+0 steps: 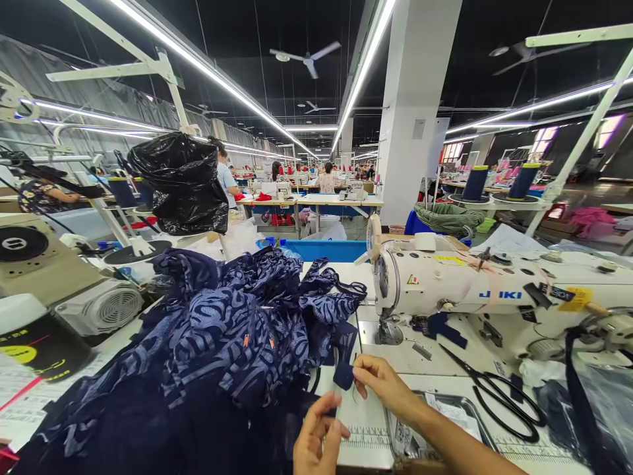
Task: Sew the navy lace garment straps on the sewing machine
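Observation:
Between the thumb and fingers of my right hand (378,379) is the edge of a small dark navy fabric piece (343,375). A thin dark thread hangs below it. My left hand (320,435) is just below and to the left, fingers apart and curved, holding nothing. A large heap of navy patterned lace garments (222,330) lies to the left of both hands. The white sewing machine (445,280) stands beyond my right hand, its presser foot (383,328) over a metal plate with no fabric under it.
Black-handled scissors (499,392) lie right of my right forearm, beside a metal tray (475,415) with paper labels. A black cup (44,349) stands at far left. A black plastic bag (180,185) hangs above the heap. Other people sit at distant tables.

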A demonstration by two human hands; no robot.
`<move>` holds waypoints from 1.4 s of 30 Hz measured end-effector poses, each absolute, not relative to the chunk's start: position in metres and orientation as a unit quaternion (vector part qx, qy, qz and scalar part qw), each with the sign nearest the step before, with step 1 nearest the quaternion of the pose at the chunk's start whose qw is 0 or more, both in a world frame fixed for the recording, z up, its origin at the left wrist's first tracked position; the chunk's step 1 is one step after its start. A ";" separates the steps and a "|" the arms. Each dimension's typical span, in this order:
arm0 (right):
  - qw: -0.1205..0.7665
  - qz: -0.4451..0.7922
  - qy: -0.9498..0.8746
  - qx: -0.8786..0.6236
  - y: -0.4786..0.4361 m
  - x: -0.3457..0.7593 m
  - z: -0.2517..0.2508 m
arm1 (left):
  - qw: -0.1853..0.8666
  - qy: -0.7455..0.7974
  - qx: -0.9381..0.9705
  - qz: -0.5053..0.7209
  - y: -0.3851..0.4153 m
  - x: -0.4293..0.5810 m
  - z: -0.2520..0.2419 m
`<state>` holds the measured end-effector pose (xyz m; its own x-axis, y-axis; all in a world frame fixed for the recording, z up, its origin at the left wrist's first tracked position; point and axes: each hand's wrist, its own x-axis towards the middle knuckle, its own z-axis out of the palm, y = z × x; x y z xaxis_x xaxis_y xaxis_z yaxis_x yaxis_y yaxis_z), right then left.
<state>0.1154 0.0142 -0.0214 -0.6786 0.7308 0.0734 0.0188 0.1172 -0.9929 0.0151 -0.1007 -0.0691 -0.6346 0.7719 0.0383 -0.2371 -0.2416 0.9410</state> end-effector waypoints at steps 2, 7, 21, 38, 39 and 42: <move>0.296 0.598 -0.693 -0.272 0.014 0.116 -0.022 | 0.301 0.541 0.292 0.730 -0.087 0.007 -0.059; 0.327 0.560 -0.711 -0.271 0.018 0.117 -0.028 | 0.374 0.564 0.366 0.638 -0.053 -0.006 -0.035; 0.244 0.134 -0.877 -0.390 0.064 0.208 -0.033 | 0.416 0.523 0.366 0.648 -0.011 -0.011 -0.017; 0.221 0.027 -0.894 -0.388 0.087 0.243 -0.072 | 0.423 0.517 0.325 0.669 -0.008 -0.013 -0.048; 0.222 0.028 -0.895 -0.387 0.087 0.243 -0.071 | 0.428 0.514 0.331 0.665 -0.007 -0.014 -0.049; 0.225 0.034 -0.893 -0.387 0.086 0.243 -0.070 | 0.437 0.508 0.339 0.660 -0.008 -0.014 -0.048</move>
